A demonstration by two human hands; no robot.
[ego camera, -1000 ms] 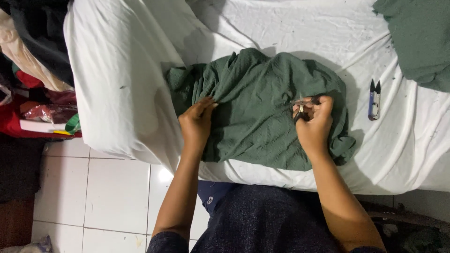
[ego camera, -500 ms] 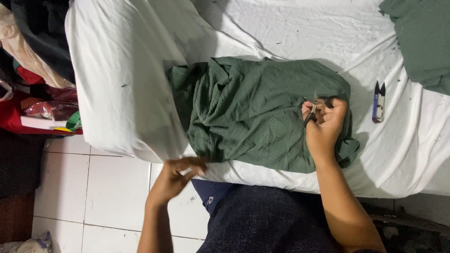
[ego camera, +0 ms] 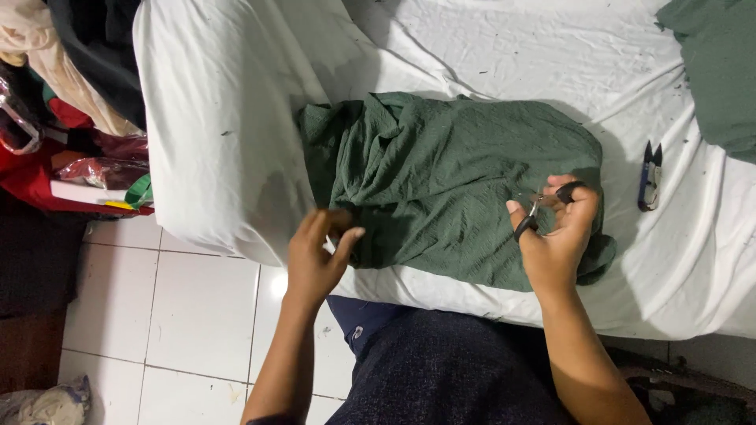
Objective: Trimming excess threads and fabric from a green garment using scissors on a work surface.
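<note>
We see the right hand (ego camera: pixel 561 236) gripping small scissors (ego camera: pixel 543 206) over the green garment (ego camera: pixel 457 185) on the white sheet (ego camera: pixel 488 47); left hand (ego camera: pixel 315 256), empty, touches its edge. Slack cloth could snag the blades.

We see a white sheet (ego camera: pixel 488 47) covering the work surface, white floor tiles (ego camera: pixel 189 315) near left, and piled clothes and bags (ego camera: pixel 63 102) far left.
</note>
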